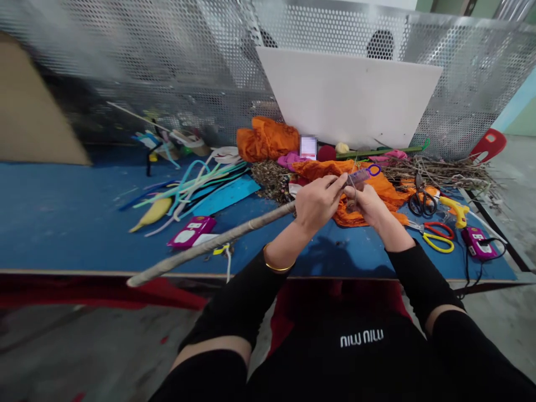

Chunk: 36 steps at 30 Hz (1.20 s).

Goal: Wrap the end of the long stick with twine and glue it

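Left hand point(316, 204) grips the stick point(251, 225) above the table point(92, 206); right hand's point(371, 205) grip, near its tip, cannot be determined.

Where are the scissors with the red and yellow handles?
In the head view, the red-and-yellow scissors lie on the right side of the blue table, between the right hand and the purple box, nearer the person than the black scissors.

We lose part of the long grey wrapped stick point(218, 241) behind the left hand point(317, 204); we cannot read the small white pixelated rectangle point(309, 146).
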Available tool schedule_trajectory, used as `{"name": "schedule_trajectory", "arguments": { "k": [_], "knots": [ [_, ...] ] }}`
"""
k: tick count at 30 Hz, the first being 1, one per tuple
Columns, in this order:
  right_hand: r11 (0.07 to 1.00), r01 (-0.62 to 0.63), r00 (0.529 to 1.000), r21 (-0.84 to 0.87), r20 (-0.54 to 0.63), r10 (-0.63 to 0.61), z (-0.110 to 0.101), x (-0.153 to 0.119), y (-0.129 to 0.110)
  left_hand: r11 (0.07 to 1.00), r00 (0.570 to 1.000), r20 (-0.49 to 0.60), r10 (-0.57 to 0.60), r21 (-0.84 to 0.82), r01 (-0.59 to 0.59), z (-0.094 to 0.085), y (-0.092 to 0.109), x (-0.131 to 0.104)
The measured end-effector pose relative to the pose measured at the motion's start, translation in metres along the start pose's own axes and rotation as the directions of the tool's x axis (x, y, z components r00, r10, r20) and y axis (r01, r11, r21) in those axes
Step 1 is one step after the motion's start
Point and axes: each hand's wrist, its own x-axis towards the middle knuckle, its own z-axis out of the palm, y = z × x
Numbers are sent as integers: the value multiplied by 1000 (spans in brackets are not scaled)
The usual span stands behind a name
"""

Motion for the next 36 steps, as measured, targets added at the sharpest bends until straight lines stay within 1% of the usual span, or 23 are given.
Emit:
{"name": "schedule_trajectory", "arguments": {
  "k": [5,10,12,16,18,21,24,26,27,29,30,33,35,36],
  "knots": [
    [991,49,999,-122,5,-48,-2,-4,3,997,997,39,-69,-40,70,-5,3,0],
    [977,78,995,-201,79,-63,-1,-9,0,976,988,70,-138,-161,148,-7,5,0],
    [971,94,993,-219,92,-76,-1,-12,-3,965,983,82,-163,-195,177,-8,6,0],
    [971,108,993,-215,66,-96,-2,-15,-2,923,974,83,-212,-310,227,-11,7,2],
    [978,114,993,-173,17,-113,-3,-16,3,886,965,82,-250,-384,261,-13,7,4],
    [983,158,978,-91,-125,-169,-6,-18,12,798,936,94,-340,-498,340,-18,6,9],
    [966,257,930,-37,-264,-257,-11,-18,17,664,895,159,-417,-620,419,-25,5,16],
    [945,326,895,-16,-318,-314,-14,-16,16,582,875,209,-437,-676,452,-30,4,20],
    [936,351,885,-9,-323,-335,-16,-15,15,552,868,228,-442,-693,463,-32,4,23],
    [925,380,886,3,-290,-363,-18,-12,12,512,856,253,-452,-712,481,-34,4,26],
    [925,380,896,11,-252,-365,-18,-11,10,497,851,260,-457,-719,486,-35,4,27],
    [949,315,945,-5,-84,-315,-20,-9,9,459,840,278,-465,-736,498,-35,1,29],
    [947,295,955,-128,6,-297,-22,-11,11,449,839,276,-470,-743,496,-33,-1,29],
    [923,317,948,-219,31,-318,-23,-13,13,450,838,267,-476,-745,493,-32,-3,29]
  ]
}}
